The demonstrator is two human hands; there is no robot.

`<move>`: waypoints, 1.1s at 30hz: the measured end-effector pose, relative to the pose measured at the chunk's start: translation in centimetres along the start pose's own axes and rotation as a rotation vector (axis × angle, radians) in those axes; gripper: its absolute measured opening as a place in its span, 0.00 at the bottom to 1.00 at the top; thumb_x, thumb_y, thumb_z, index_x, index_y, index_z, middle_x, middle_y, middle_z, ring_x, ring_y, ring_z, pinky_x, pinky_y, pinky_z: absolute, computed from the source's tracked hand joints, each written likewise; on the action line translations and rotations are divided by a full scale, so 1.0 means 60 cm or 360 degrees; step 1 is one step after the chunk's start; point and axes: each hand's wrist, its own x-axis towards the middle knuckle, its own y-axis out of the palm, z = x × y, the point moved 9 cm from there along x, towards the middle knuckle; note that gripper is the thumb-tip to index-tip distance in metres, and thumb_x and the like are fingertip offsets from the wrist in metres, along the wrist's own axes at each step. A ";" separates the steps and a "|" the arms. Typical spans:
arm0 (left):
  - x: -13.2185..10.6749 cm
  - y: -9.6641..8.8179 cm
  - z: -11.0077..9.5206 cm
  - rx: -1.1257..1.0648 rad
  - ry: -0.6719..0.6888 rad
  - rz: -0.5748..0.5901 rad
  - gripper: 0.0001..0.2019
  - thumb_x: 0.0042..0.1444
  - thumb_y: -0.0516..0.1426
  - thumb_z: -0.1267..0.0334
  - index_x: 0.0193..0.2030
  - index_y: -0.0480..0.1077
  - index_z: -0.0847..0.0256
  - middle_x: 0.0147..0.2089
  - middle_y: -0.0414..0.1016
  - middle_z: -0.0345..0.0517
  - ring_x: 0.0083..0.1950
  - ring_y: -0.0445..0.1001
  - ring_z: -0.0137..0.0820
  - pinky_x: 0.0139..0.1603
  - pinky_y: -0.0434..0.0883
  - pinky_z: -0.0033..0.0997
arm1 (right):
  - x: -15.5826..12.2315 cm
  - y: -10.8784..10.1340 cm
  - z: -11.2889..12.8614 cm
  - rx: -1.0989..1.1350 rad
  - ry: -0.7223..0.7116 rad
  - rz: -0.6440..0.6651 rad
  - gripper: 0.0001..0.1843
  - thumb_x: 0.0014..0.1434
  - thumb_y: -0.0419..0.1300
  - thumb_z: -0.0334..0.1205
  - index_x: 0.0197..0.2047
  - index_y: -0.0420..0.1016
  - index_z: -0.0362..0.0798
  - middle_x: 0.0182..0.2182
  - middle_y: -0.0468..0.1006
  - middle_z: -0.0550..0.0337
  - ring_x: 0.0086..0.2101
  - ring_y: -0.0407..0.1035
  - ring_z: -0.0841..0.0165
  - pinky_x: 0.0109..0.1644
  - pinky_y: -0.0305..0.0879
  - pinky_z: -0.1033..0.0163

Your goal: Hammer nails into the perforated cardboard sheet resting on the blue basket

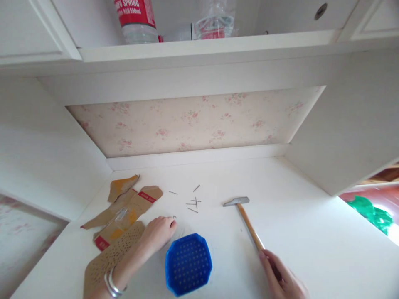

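Observation:
My right hand [280, 276] is closed round the wooden handle of a hammer [250, 226], whose grey metal head lies low over the white tabletop. My left hand [160, 233] is closed on the tabletop, left of a blue plastic basket [188, 265] with a perforated bottom. A small bent nail [174, 216] shows at its fingertips; the rest of what the fingers pinch is hidden. Beyond that hand, several loose nails [193, 203] lie scattered, some crossing each other. Under and beside the left forearm is a brown board with many holes [107, 261].
Torn cardboard pieces [124, 207] lie on the left of the white tabletop [299, 216]. White panels rise on both sides. Overhead, a shelf [205, 50] holds plastic bottles [139, 20]. Something green [370, 214] is beyond the right edge.

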 end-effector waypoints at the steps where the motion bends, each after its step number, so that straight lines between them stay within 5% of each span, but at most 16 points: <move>1: 0.010 0.002 -0.011 -0.0020 0.0031 -0.0002 0.20 0.64 0.43 0.59 0.36 0.77 0.58 0.39 0.81 0.54 0.43 0.79 0.44 0.44 0.68 0.39 | 0.009 -0.001 0.002 -0.0062 0.0011 0.0005 0.22 0.56 0.54 0.63 0.41 0.79 0.58 0.34 0.84 0.60 0.33 0.79 0.60 0.35 0.73 0.63; 6: 0.066 0.014 -0.060 -0.0148 0.0175 0.0000 0.20 0.64 0.45 0.60 0.35 0.78 0.58 0.41 0.82 0.56 0.43 0.79 0.43 0.43 0.68 0.37 | 0.048 0.007 0.008 -0.0144 0.0000 -0.0014 0.23 0.58 0.51 0.61 0.47 0.72 0.55 0.40 0.78 0.55 0.32 0.73 0.59 0.37 0.68 0.56; 13: 0.099 0.026 -0.101 -0.0340 0.0383 -0.0039 0.25 0.68 0.43 0.54 0.29 0.76 0.57 0.32 0.81 0.47 0.37 0.79 0.35 0.40 0.67 0.30 | 0.065 0.000 -0.032 0.0058 0.0255 0.0112 0.25 0.61 0.50 0.64 0.45 0.76 0.54 0.36 0.83 0.59 0.39 0.76 0.59 0.42 0.69 0.59; 17: 0.094 -0.006 -0.056 -0.0315 0.0446 -0.0215 0.20 0.68 0.44 0.55 0.39 0.75 0.57 0.37 0.80 0.46 0.40 0.77 0.34 0.41 0.67 0.30 | 0.069 -0.013 -0.038 0.0165 0.0302 0.0105 0.25 0.59 0.53 0.63 0.44 0.78 0.53 0.40 0.84 0.59 0.42 0.76 0.59 0.45 0.69 0.61; 21: 0.111 -0.054 0.024 -0.0149 0.0465 -0.0449 0.13 0.66 0.48 0.67 0.51 0.71 0.61 0.53 0.74 0.53 0.54 0.71 0.38 0.55 0.64 0.36 | 0.078 -0.012 -0.035 0.0183 0.0329 0.0083 0.24 0.57 0.56 0.63 0.42 0.80 0.53 0.38 0.85 0.60 0.41 0.76 0.56 0.44 0.67 0.59; 24: 0.138 -0.066 0.058 -0.0017 0.0510 -0.0492 0.14 0.64 0.49 0.70 0.52 0.71 0.62 0.55 0.72 0.55 0.55 0.68 0.41 0.57 0.62 0.41 | 0.085 -0.010 -0.038 0.0141 0.0357 0.0044 0.22 0.56 0.58 0.62 0.39 0.81 0.53 0.35 0.85 0.60 0.40 0.76 0.55 0.44 0.66 0.57; 33: 0.185 -0.044 0.028 0.0135 0.0686 -0.0366 0.12 0.65 0.49 0.69 0.36 0.73 0.61 0.41 0.76 0.51 0.45 0.71 0.38 0.48 0.64 0.38 | 0.086 -0.011 -0.056 0.0119 0.0342 -0.0061 0.22 0.57 0.57 0.61 0.39 0.81 0.53 0.32 0.84 0.60 0.35 0.76 0.58 0.41 0.66 0.58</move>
